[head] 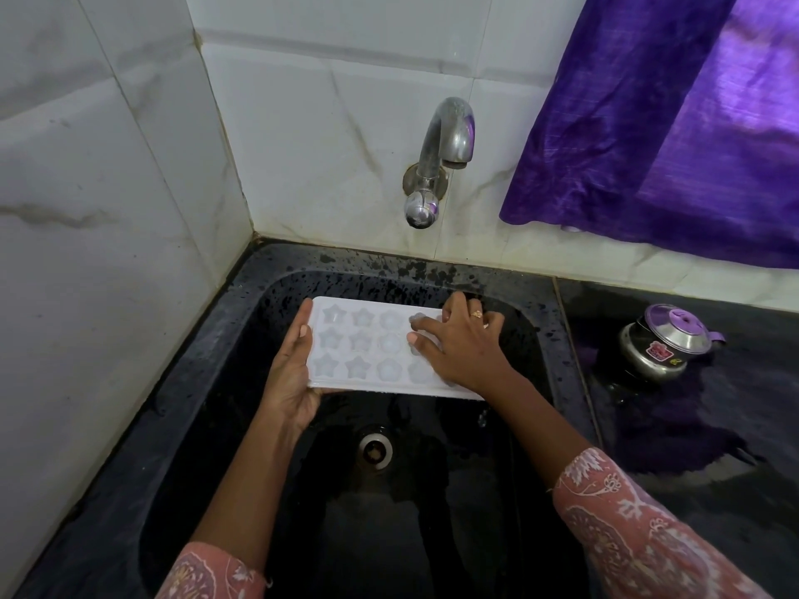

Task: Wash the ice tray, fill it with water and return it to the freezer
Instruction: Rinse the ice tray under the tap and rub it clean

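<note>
The tray (367,348) is held level over the sink (389,263), under the tap (445,140). It looks like thin, light plastic, a bit bendy and probably slick once wet (I'd take it by the flat rim at the short ends, not the cells). The left grip (294,369) is wrapped round the left end, while the right grip (462,343) is spread loose, fingertips pressing on the right-hand cells and clasping nothing.

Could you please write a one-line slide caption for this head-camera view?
Over a black sink, the left hand grips a white ice tray by its edge while the right hand touches its moulds.
</note>
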### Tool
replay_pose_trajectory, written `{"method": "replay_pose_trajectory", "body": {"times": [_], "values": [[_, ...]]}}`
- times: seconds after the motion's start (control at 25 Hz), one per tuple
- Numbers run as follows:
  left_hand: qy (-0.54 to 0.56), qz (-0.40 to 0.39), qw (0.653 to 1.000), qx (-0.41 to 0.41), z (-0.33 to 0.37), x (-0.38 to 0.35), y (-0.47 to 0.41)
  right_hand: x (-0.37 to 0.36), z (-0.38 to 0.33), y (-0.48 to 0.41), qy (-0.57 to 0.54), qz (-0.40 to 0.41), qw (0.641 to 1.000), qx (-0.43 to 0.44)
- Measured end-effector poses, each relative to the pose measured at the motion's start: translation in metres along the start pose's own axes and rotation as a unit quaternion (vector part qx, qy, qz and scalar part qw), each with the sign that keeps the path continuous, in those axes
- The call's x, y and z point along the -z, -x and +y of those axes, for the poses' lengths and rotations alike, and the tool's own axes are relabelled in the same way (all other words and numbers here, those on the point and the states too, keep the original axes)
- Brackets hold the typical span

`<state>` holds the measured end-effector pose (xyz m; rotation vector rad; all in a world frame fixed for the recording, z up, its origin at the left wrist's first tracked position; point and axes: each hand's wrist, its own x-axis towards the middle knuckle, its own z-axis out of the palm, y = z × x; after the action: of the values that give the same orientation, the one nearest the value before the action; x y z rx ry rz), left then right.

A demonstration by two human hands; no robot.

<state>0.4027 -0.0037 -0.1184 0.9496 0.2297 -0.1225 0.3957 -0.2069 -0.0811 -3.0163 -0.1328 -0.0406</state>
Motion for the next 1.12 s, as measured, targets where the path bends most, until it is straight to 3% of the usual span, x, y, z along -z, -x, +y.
{"method": "replay_pose_trajectory", "body": {"times": [0.4, 0.68, 1.12], "values": [[-0.005, 0.001, 1.0, 0.007, -0.0026, 0.0001, 0.0012, 0.001, 0.0056, -0.0014, 0.059, 0.009, 0.998, -0.002], [-0.01, -0.009, 1.0, -0.002, -0.0017, -0.0019, -0.0022, 0.0011, 0.0047, 0.0006, 0.029, -0.014, 0.999, 0.0], [0.005, -0.012, 1.0, -0.004, -0.0011, -0.0032, -0.0008, 0.005, 0.0061, -0.0012, 0.05, 0.011, 0.999, -0.011]]}}
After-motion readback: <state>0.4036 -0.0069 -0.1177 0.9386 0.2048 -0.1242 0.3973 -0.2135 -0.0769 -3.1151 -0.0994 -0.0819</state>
